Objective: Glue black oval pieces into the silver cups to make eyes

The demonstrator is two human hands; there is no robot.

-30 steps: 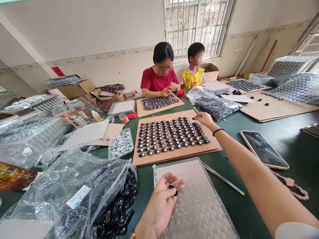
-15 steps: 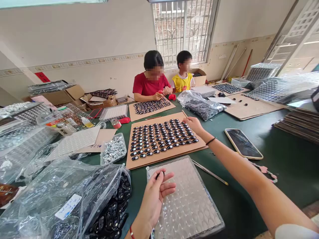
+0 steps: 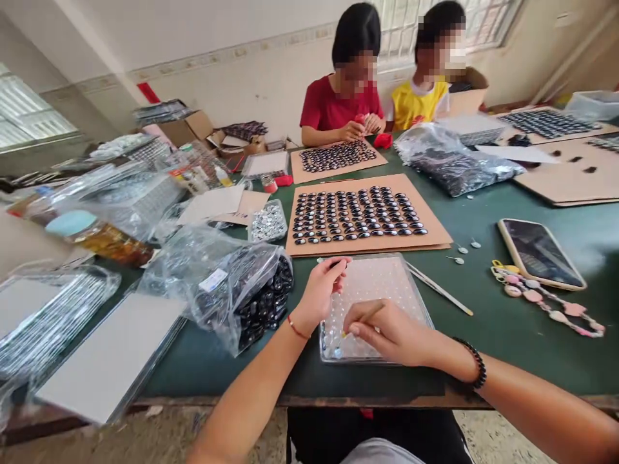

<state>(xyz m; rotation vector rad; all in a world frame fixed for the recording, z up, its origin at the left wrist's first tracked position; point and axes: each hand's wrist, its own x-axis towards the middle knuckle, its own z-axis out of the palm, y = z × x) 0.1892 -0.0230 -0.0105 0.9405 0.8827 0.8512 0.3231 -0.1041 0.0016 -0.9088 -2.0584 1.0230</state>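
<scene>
Right hand [image 3: 382,332] pinches a stick [image 3: 371,312] over the clear tray [image 3: 374,267] | left hand [image 3: 322,287] fingers curled, contents cannot be told | 12 o'clock: cardboard [image 3: 435,233] mostly covered with black pieces [image 3: 350,236], 3 o'clock edge bare | 9 o'clock: bag [image 3: 191,264] holds more, unplaced

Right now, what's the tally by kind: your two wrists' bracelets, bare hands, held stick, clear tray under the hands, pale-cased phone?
Hands: 2 (left hand, right hand)
Bracelets: 2 (red bracelet, black bracelet)
Stick: 1
Clear tray: 1
Phone: 1
Total: 7
</scene>
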